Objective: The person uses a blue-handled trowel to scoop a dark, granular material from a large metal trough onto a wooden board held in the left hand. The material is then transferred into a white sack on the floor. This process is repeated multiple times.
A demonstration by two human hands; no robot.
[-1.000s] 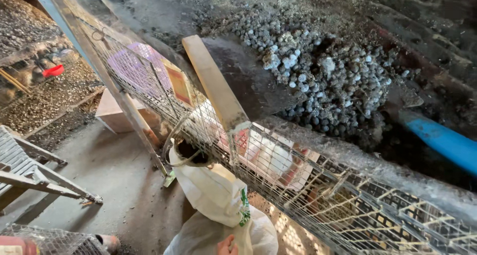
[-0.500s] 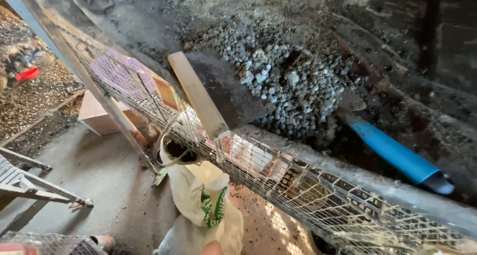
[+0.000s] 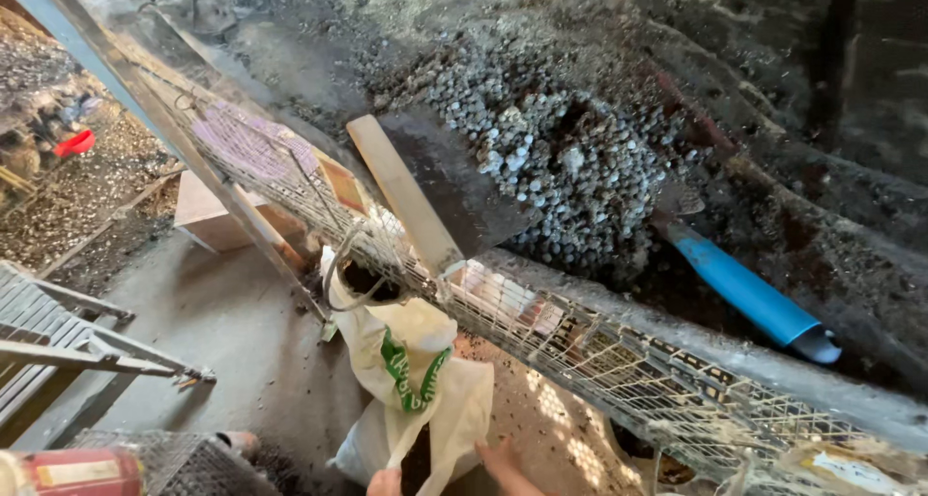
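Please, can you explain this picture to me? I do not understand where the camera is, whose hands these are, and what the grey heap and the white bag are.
The camera sits on a person's head and looks down, so the hands at the bottom edge are that person's own. There is no machine here.

The left hand and the right hand both touch the lower end of a white sack with green print. Its open top hangs on a wire mesh fence that runs slantwise across the picture.

Behind the fence lies dark ground with a heap of small grey-white lumps; I cannot tell what they are. A wooden plank leans over the fence, and a blue pipe lies to the right. The floor on the near side is grey concrete.
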